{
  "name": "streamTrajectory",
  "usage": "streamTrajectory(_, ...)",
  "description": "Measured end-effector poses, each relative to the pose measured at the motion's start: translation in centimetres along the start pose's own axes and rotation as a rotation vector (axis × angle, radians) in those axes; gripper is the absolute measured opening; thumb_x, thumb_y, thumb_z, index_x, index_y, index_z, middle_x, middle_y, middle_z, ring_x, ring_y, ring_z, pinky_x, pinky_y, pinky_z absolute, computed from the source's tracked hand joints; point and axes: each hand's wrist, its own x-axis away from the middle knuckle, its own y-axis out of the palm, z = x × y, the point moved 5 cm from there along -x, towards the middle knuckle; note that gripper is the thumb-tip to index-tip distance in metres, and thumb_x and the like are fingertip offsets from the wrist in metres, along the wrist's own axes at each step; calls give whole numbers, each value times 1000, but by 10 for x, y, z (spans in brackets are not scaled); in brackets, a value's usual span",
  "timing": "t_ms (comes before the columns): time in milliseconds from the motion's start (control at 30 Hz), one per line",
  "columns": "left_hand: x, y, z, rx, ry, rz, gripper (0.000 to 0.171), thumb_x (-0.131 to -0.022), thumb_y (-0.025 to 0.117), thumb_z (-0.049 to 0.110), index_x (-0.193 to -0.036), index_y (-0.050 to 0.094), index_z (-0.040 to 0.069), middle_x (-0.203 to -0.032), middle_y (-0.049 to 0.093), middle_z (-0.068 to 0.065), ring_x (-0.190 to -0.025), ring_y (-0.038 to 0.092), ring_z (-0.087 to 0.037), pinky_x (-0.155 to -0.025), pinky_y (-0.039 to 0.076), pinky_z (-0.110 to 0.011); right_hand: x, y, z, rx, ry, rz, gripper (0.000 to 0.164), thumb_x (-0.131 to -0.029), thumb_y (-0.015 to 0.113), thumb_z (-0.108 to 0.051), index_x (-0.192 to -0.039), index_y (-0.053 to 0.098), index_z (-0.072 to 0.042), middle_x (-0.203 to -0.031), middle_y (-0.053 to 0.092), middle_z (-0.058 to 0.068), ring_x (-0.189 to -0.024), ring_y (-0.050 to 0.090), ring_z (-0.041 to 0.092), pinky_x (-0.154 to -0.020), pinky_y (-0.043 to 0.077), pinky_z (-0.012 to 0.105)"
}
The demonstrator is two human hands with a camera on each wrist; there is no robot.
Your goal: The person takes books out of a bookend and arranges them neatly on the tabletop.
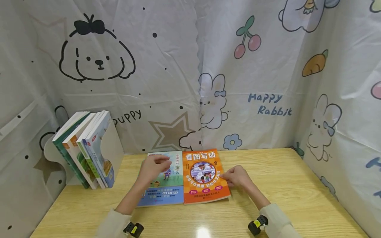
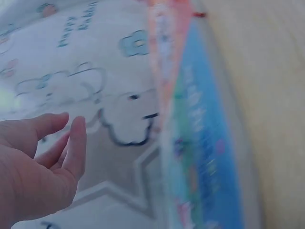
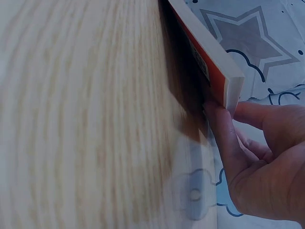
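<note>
An orange book (image 1: 204,195) with a round picture on its cover lies beside a green and blue book (image 1: 174,195) on the table. My right hand (image 1: 237,176) pinches the orange book's right edge. In the right wrist view that book (image 3: 217,57) is tilted, its edge raised off the wood, between the thumb and fingers of the right hand (image 3: 267,157). Over the upper part of the green and blue book hovers my left hand (image 1: 153,168), partly covering it. The left wrist view shows this hand (image 2: 45,167) with loosely bent fingers, apart from the blurred book (image 2: 209,143).
At the left of the wooden table (image 1: 297,191), a white book holder (image 1: 114,142) keeps several upright books (image 1: 99,145) leaning together. A printed curtain (image 1: 166,66) hangs behind the table and along both sides.
</note>
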Motion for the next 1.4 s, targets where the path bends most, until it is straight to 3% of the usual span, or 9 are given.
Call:
streamTrajectory(167, 9, -39, 9, -20, 21, 94, 30, -94, 72, 19, -119, 70, 2, -97, 73, -9, -86, 71, -23, -71, 56, -26, 0, -1, 0, -5, 3, 11, 18, -91, 74, -14, -83, 75, 2, -74, 71, 8, -61, 64, 15, -55, 55, 28)
streamTrajectory(467, 26, -92, 0, 41, 48, 295, 31, -100, 63, 15, -125, 65, -3, -103, 72, -13, -79, 67, 1, -76, 55, -20, 0, -2, 2, 21, 10, 40, 19, -89, 77, -17, -80, 74, -1, -73, 69, 6, -59, 61, 14, -53, 52, 26)
streamTrajectory(567, 30, -109, 0, 43, 160, 456, 30, -101, 61, 15, -125, 66, -2, -98, 73, -9, -76, 66, 4, -74, 54, -17, 0, -3, 4, 22, 13, 53, 19, -88, 78, -17, -81, 73, 0, -74, 70, 6, -61, 63, 15, -54, 54, 26)
streamTrajectory(733, 46, -138, 2, -7, 422, 812, 30, -100, 60, 10, -127, 65, -2, -98, 67, 5, -81, 61, 6, -73, 48, -9, 1, -4, 7, 41, 14, 83, 20, -86, 80, -19, -79, 73, -1, -72, 69, 6, -59, 62, 14, -53, 53, 26)
streamTrajectory(833, 54, -152, 4, 4, 494, 954, 29, -98, 60, 5, -126, 64, -3, -103, 60, 11, -92, 58, 2, -78, 47, -11, 2, -2, 7, 42, 5, 83, 21, -86, 81, -19, -78, 73, -1, -70, 68, 5, -58, 61, 13, -53, 54, 26)
streamTrajectory(967, 60, -168, 7, 41, 486, 1075, 29, -97, 58, 1, -125, 62, -4, -108, 52, 16, -103, 52, -4, -87, 44, -18, 4, -1, 7, 40, -1, 74, 20, -87, 79, -18, -79, 73, -1, -70, 68, 5, -59, 62, 14, -54, 55, 27)
streamTrajectory(1100, 62, -185, 1, -2, 442, 1156, 34, -97, 59, 8, -131, 56, 3, -118, 46, 14, -110, 45, -5, -94, 37, -22, 3, -1, 8, 28, -5, 62, 17, -89, 75, -13, -85, 74, 3, -73, 69, 7, -62, 65, 15, -56, 57, 29)
streamTrajectory(1267, 56, -203, -20, -43, 305, 1126, 47, -100, 58, 21, -145, 46, 15, -140, 43, 5, -125, 37, -6, -105, 29, -24, 2, -2, 8, 28, -8, 62, 14, -89, 72, -8, -91, 76, 5, -74, 69, 8, -63, 66, 15, -57, 58, 30)
streamTrajectory(1400, 52, -209, -33, 31, 211, 1062, 50, -101, 57, 20, -149, 44, 13, -146, 44, -4, -130, 40, -10, -110, 29, -23, 2, -2, 7, 44, -11, 59, 12, -89, 73, -7, -90, 76, 4, -71, 68, 7, -61, 65, 14, -56, 57, 29)
